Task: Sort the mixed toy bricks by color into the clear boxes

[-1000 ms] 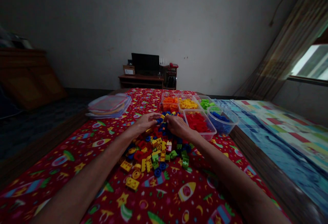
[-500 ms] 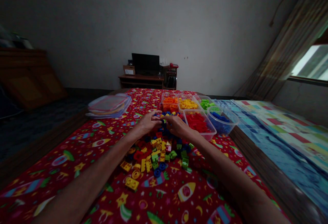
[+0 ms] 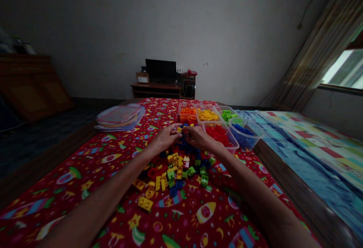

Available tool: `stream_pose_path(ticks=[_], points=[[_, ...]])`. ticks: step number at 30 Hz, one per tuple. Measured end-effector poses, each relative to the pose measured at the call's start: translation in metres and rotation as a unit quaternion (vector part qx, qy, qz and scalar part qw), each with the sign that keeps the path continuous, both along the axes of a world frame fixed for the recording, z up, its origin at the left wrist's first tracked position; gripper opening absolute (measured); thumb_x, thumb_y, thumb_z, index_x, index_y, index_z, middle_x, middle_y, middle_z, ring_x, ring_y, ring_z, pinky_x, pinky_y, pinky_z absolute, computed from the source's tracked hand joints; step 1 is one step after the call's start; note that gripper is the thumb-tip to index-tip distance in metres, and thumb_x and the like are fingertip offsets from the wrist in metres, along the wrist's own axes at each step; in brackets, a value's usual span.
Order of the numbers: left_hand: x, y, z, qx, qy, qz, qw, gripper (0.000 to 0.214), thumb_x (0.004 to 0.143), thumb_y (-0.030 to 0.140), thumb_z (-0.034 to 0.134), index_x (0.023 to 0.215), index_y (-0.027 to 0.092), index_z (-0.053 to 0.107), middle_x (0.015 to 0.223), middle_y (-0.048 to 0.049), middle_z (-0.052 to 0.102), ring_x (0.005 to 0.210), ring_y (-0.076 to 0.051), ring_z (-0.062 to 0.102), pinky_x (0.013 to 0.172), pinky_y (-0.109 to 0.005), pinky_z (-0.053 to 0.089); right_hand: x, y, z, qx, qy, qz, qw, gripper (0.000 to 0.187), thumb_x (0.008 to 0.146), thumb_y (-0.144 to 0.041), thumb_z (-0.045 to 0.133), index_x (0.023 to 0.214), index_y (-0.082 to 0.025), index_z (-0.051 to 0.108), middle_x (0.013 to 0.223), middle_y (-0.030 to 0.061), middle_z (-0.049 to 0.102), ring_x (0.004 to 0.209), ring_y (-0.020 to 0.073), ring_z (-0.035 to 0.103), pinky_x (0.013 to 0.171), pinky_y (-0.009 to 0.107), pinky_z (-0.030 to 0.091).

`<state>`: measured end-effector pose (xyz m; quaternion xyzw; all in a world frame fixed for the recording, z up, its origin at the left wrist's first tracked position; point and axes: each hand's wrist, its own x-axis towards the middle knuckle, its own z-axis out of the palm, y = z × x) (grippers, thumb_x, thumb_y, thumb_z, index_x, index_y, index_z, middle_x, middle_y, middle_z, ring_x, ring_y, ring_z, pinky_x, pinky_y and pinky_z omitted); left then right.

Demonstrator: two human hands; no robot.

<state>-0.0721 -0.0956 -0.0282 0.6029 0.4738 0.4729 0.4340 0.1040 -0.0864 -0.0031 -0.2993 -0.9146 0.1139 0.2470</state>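
Note:
A mixed pile of toy building bricks (image 3: 175, 161) in yellow, red, green and blue is spread across the table. My left hand (image 3: 166, 137) is over the pile's far end, thumb and forefinger apart, with small yellow and blue bricks showing beyond the gap. Facing it from the right, my right hand (image 3: 198, 136) has its fingers bent down and in among blue bricks (image 3: 184, 146); its fingertips are partly hidden, so whatever they hold is unclear. A clear tub of red bricks (image 3: 218, 134) stands close to the right hand.
Clear tubs hold orange bricks (image 3: 188, 114), yellow bricks (image 3: 208, 114) and green bricks (image 3: 227, 116) behind. A round tub (image 3: 251, 140) has blue bricks. Stacked lids (image 3: 120, 117) lie left on the red patterned tablecloth (image 3: 113, 187). A bed (image 3: 309, 145) adjoins the right side.
My hands were nearly touching at the fingertips; now a small gap lies between them. The right hand has shifted slightly right and its fingers have curled. The tubs and lids stay put.

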Motion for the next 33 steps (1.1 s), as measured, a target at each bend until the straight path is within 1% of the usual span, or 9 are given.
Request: stream_pose_path(ticks=[6, 10, 13, 16, 20, 24, 29, 31, 33], points=[[0.002, -0.006, 0.002, -0.001, 0.029, 0.008, 1.000, 0.051, 0.069, 0.018, 0.068, 0.119, 0.017, 0.060, 0.064, 0.0038, 0.065, 0.055, -0.015, 0.063, 0.051, -0.025, 0.053, 0.000, -0.003, 0.003, -0.008, -0.012, 0.040, 0.999, 0.035, 0.073, -0.003, 0.046, 0.101, -0.013, 0.065, 0.070, 0.0013, 0.060, 0.059, 0.0100, 0.045, 0.059, 0.021, 0.032], [0.003, -0.008, 0.003, 0.011, 0.016, -0.013, 1.000, 0.048, 0.073, 0.030, 0.070, 0.118, 0.017, 0.060, 0.065, 0.0023, 0.066, 0.058, -0.017, 0.066, 0.057, -0.030, 0.056, 0.005, -0.003, 0.008, 0.003, 0.002, 0.020, 1.000, 0.033, 0.073, -0.004, 0.047, 0.098, -0.013, 0.068, 0.069, 0.0012, 0.061, 0.058, 0.0096, 0.045, 0.059, 0.020, 0.033], [-0.001, -0.007, 0.004, 0.055, 0.053, -0.009, 0.997, 0.044, 0.078, 0.040, 0.064, 0.115, 0.015, 0.062, 0.072, -0.0032, 0.070, 0.069, -0.021, 0.069, 0.065, -0.034, 0.057, 0.023, 0.006, 0.021, 0.040, 0.024, -0.042, 0.998, 0.036, 0.075, -0.006, 0.048, 0.104, -0.014, 0.067, 0.072, 0.0018, 0.064, 0.059, 0.0098, 0.048, 0.058, 0.020, 0.034], [-0.007, -0.006, 0.009, 0.121, 0.147, 0.018, 0.981, 0.039, 0.083, 0.039, 0.057, 0.114, 0.017, 0.064, 0.083, -0.0068, 0.072, 0.080, -0.023, 0.069, 0.071, -0.033, 0.055, 0.060, 0.020, 0.040, 0.111, 0.043, -0.176, 0.977, 0.039, 0.075, -0.006, 0.047, 0.108, -0.013, 0.067, 0.078, 0.0056, 0.067, 0.066, 0.0122, 0.055, 0.064, 0.022, 0.037], [-0.006, -0.014, 0.018, 0.202, 0.291, 0.045, 0.934, 0.034, 0.088, 0.035, 0.049, 0.113, 0.019, 0.065, 0.096, -0.0070, 0.072, 0.088, -0.023, 0.068, 0.081, -0.034, 0.052, 0.128, 0.034, 0.054, 0.138, 0.018, -0.361, 0.922, 0.038, 0.075, -0.008, 0.048, 0.108, -0.013, 0.068, 0.086, 0.0098, 0.070, 0.076, 0.0168, 0.062, 0.072, 0.026, 0.041], [0.011, -0.050, 0.020, 0.298, 0.360, -0.058, 0.882, 0.037, 0.092, 0.033, 0.043, 0.123, 0.018, 0.058, 0.122, -0.0088, 0.064, 0.115, -0.023, 0.057, 0.101, -0.038, 0.043, 0.176, 0.037, 0.049, 0.105, -0.059, -0.441, 0.889, 0.039, 0.074, -0.010, 0.050, 0.108, -0.012, 0.069, 0.094, 0.0131, 0.071, 0.087, 0.0216, 0.063, 0.079, 0.031, 0.044], [0.041, -0.126, 0.008, 0.365, 0.448, -0.282, 0.766, 0.043, 0.092, 0.037, 0.048, 0.133, 0.025, 0.048, 0.144, -0.0044, 0.045, 0.136, -0.021, 0.035, 0.115, -0.042, 0.024, 0.164, 0.031, 0.054, 0.112, -0.035, -0.452, 0.884, 0.035, 0.081, -0.017, 0.047, 0.110, -0.013, 0.068, 0.089, 0.0126, 0.071, 0.085, 0.0217, 0.065, 0.079, 0.032, 0.046], [0.047, -0.146, 0.000, 0.390, 0.464, -0.333, 0.722, 0.044, 0.092, 0.040, 0.047, 0.133, 0.025, 0.049, 0.143, -0.0023, 0.047, 0.137, -0.021, 0.032, 0.117, -0.043, 0.021, 0.146, 0.026, 0.061, 0.113, -0.012, -0.435, 0.893, 0.035, 0.084, -0.020, 0.046, 0.110, -0.014, 0.068, 0.085, 0.0114, 0.071, 0.080, 0.0203, 0.066, 0.077, 0.031, 0.046], [0.050, -0.151, -0.008, 0.402, 0.478, -0.340, 0.703, 0.043, 0.093, 0.038, 0.045, 0.134, 0.026, 0.048, 0.141, -0.0008, 0.049, 0.138, -0.020, 0.031, 0.117, -0.044, 0.018, 0.129, 0.021, 0.066, 0.121, -0.009, -0.416, 0.901, 0.033, 0.084, -0.021, 0.047, 0.109, -0.015, 0.068, 0.085, 0.0111, 0.071, 0.080, 0.0202, 0.066, 0.076, 0.030, 0.046]])
